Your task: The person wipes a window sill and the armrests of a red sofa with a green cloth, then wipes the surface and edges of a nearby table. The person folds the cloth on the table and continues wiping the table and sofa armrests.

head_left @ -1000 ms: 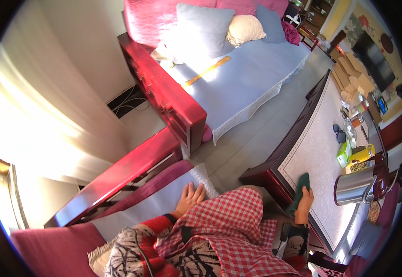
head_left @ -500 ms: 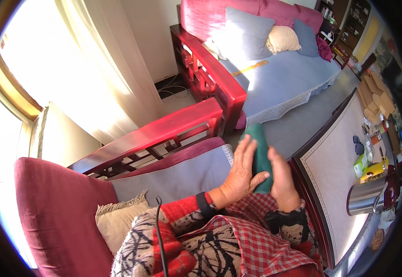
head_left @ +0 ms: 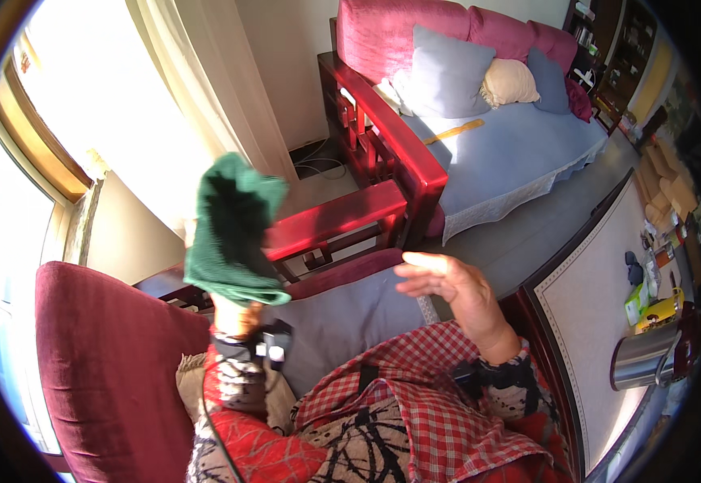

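Note:
A ribbed green cloth (head_left: 233, 225) is raised at the left, spread over my left hand (head_left: 237, 316). It covers nearly all of that hand, so only skin near the wrist shows and the fingers are hidden. Whether the cloth is a flat piece or a mitt, I cannot tell. My right hand (head_left: 461, 296) is held up above my lap, its fingers stretched out to the left with nothing in them. A red checked apron (head_left: 439, 419) lies across my lap below both hands.
Left of me is a maroon chair back (head_left: 109, 362) with a beige cushion (head_left: 197, 378). A red wooden armrest (head_left: 342, 217) runs ahead. Beyond it stands a sofa with a blue cover (head_left: 511, 165). At right, a table (head_left: 564, 322) bears a metal pot (head_left: 640, 360).
Half a second ago the green cloth was folded between both palms at the centre. My left hand has swung left with it, and the cloth has opened out. My right hand has come away.

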A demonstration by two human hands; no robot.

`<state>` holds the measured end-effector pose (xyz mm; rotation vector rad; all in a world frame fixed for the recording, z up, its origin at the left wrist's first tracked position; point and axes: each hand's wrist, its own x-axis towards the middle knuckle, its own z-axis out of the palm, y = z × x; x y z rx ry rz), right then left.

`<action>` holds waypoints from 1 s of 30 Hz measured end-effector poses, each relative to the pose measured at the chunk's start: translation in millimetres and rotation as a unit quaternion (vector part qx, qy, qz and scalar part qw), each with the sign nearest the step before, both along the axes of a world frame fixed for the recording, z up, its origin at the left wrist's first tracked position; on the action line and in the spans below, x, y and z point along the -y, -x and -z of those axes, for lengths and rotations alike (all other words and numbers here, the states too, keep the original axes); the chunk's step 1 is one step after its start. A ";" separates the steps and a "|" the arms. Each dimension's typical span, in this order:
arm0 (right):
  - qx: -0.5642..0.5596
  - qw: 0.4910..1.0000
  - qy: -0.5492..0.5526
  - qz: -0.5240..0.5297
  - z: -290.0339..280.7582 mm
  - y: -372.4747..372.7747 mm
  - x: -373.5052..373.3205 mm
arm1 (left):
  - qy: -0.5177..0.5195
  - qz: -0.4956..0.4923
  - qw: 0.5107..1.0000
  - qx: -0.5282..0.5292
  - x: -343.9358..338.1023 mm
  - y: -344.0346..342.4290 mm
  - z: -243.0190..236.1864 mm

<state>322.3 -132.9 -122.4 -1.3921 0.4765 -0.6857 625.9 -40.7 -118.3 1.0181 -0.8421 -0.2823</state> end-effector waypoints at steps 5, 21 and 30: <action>-0.090 0.984 -0.057 0.142 64.9 84.0 9.3 | -0.157 -0.294 0.919 0.212 -62.0 -132.3 49.7; -0.551 0.736 0.089 0.382 195.3 314.2 -80.4 | -0.273 -0.175 0.749 0.578 35.9 -79.4 117.2; -0.748 0.587 0.195 0.240 220.4 318.5 -146.7 | -0.335 -0.083 0.710 0.614 177.4 60.6 94.6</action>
